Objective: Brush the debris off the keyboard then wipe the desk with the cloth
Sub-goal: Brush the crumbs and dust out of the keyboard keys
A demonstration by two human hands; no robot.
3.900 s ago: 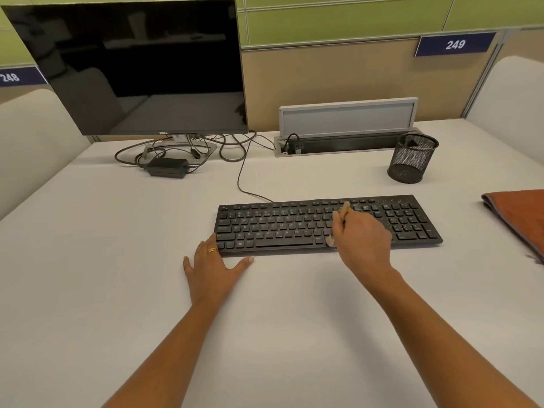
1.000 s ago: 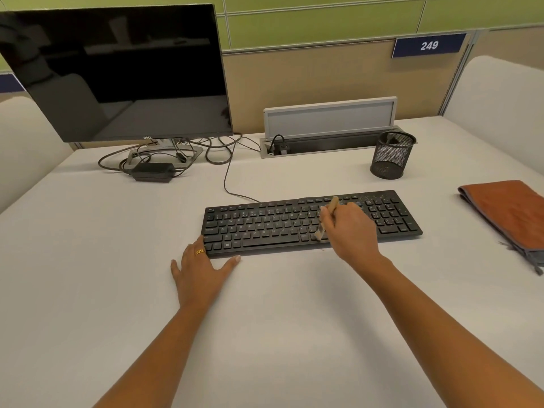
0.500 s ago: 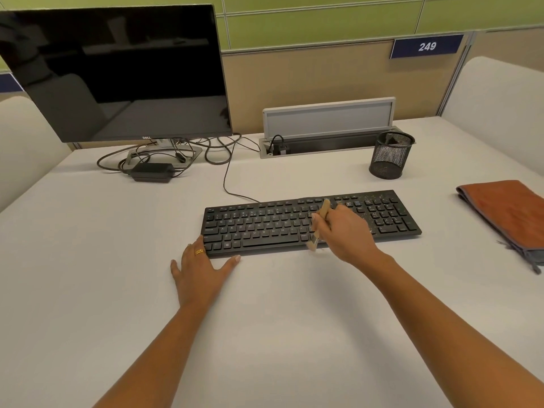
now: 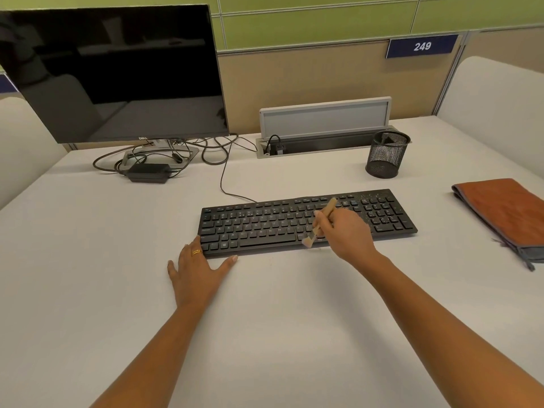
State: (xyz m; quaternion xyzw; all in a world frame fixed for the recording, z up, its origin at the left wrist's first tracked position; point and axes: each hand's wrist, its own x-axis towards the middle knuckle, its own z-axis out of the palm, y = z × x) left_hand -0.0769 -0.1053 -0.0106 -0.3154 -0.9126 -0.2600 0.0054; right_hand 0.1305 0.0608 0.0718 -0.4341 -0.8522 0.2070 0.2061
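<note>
A black keyboard (image 4: pixel 265 228) lies across the middle of the white desk (image 4: pixel 117 260). My right hand (image 4: pixel 347 234) grips a small wooden brush (image 4: pixel 322 220) over the keyboard's right half, bristles down at the front edge of the keys. My left hand (image 4: pixel 197 269) lies flat on the desk with straight fingers, its fingertips against the keyboard's front left corner. A folded orange cloth (image 4: pixel 506 213) with a grey edge sits at the desk's right side, apart from both hands.
A dark monitor (image 4: pixel 112 75) stands at the back left with cables and a power brick (image 4: pixel 148 172) under it. A black mesh pen cup (image 4: pixel 385 154) and a grey cable box (image 4: pixel 323 128) are behind the keyboard. The keyboard's cord (image 4: pixel 225 184) runs back.
The brush tip has swept toward me, from the lower key rows down to the keyboard's front edge. My left hand has stayed in place.
</note>
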